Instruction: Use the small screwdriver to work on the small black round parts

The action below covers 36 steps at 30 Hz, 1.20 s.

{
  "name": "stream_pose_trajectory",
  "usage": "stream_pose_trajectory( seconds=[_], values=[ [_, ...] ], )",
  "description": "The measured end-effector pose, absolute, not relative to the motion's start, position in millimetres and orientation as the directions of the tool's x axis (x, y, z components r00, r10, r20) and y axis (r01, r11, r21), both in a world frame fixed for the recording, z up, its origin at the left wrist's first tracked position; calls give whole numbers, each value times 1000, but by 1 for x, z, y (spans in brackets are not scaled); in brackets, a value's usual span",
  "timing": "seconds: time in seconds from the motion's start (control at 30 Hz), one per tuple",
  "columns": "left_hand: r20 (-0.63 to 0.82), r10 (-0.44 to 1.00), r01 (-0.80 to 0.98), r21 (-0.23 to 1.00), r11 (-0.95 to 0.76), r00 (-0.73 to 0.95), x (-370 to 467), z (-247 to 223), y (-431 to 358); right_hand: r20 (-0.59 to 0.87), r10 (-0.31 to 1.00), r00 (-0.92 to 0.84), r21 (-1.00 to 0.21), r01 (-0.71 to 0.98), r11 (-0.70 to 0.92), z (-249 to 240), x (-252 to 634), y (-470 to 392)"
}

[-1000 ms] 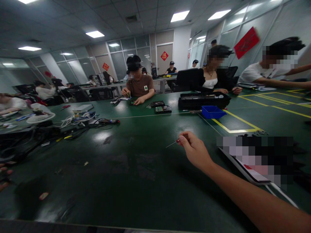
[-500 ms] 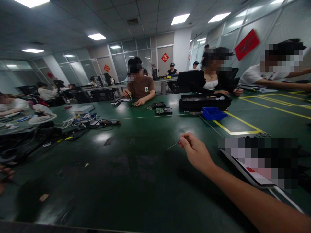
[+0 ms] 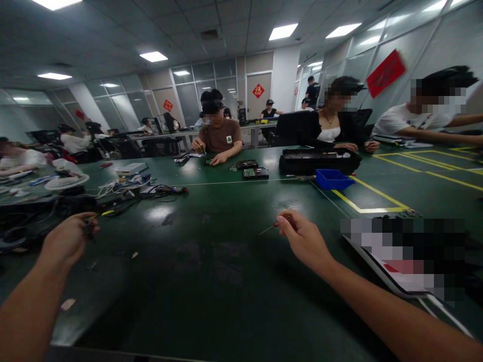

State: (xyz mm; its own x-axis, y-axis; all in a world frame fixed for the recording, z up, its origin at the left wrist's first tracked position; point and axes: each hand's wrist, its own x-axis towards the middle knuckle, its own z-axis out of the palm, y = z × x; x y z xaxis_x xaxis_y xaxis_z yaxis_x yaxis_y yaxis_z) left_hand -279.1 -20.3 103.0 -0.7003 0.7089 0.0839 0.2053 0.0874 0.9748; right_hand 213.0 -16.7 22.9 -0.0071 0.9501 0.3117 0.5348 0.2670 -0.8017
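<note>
My right hand (image 3: 302, 234) is closed round a small screwdriver (image 3: 267, 230), its thin metal shaft sticking out to the left and down. Most of the reddish handle is hidden by my fingers. On the left, my left hand (image 3: 70, 239) is held over the green table (image 3: 169, 296), fingers curled on a small dark object (image 3: 89, 227) whose kind I cannot make out. Both hands are apart from each other. Small scraps (image 3: 135, 255) lie on the tabletop between them.
Tangled cables (image 3: 116, 196) spread along the left. A blue bin (image 3: 334, 179) stands by a long black tray (image 3: 319, 162). Two hard drives (image 3: 255, 173) lie toward a person in brown (image 3: 222, 136). A device with a blurred-out top (image 3: 381, 266) sits at right.
My left hand has come in from the left edge, carrying the small dark object further right and up. My right hand with the screwdriver has hardly moved.
</note>
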Motion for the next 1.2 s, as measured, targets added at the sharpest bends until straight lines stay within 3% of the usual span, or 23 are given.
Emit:
stream_pose_trajectory(
  seconds=[0.07, 0.23, 0.4, 0.53, 0.63, 0.73, 0.83, 1.03, 1.2],
  values=[
    [44, 774, 130, 990, 50, -632, -256, 97, -7, 300, 954, -21, -808, 526, 266, 22, 213, -17],
    [86, 962, 136, 989, -51, -258, -166, 86, 19, 290, 956, -41, -845, 459, 276, 16, 217, -16],
    [84, 996, 233, 969, -84, 11, -70, 66, 25, 293, 955, -49, -853, 437, 284, 15, 218, -15],
    [40, 982, 477, 870, -126, 186, -8, 37, 18, 286, 956, -68, -834, 472, 284, 18, 217, -18],
    [136, 958, 576, 775, -262, 254, 17, 13, 11, 343, 939, 8, -852, 424, 307, 19, 217, -20],
    [213, 916, 559, 737, -380, 341, 20, 0, 9, 426, 894, 141, -878, 304, 370, 21, 217, -21],
    [269, 883, 526, 723, -448, 384, 13, -3, 11, 447, 881, 158, -887, 204, 413, 22, 216, -20],
    [298, 875, 490, 737, -466, 382, 6, 1, 10, 393, 917, 67, -907, 196, 374, 17, 213, -18],
    [294, 884, 492, 746, -449, 363, 5, 3, 8, 383, 919, 89, -907, 226, 356, 15, 213, -17]
  ],
)
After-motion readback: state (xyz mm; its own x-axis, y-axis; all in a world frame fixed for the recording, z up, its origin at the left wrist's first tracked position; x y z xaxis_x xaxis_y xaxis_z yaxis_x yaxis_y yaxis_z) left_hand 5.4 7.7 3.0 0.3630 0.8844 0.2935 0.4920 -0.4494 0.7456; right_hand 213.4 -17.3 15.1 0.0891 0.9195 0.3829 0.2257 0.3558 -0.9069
